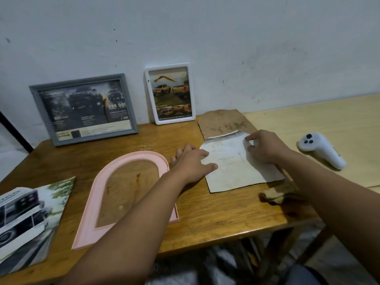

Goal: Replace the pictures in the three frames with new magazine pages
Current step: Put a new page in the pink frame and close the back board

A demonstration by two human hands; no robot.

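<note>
— What are your hands doing?

— My left hand [193, 161] lies on the left edge of the magazine page [236, 163], thumb and forefinger spread flat on the paper, the other fingers loosely bent on the tabletop [205, 212]. My right hand [263, 147] pinches the page's upper right part, fingers curled onto the paper. Both forearms reach forward from the bottom of the view.

— Can you read anything on that page?

— No. It lies pale side up, with faint lines of print too small to make out and a dark strip along its top edge.

— Where does it lie?

— Flat on the tabletop, its far end over a brown backing board [222, 122] that reaches to the wall [205, 38].

— And beyond your hands?

— Just left of my left hand lies the pink arched frame [90, 223], flat, with bare wood showing through its opening. At the near left edge lies a magazine [28, 221] showing a white vehicle; its lettering is cut off. Against the wall leans the grey frame [83, 109], holding a dark truck advert where I read "204" and "500". Beside it stands the white frame [170, 93] with yellow pickups; its caption is too small. To the right, on a paler tabletop [308, 120], lies a white controller [320, 150].
</note>
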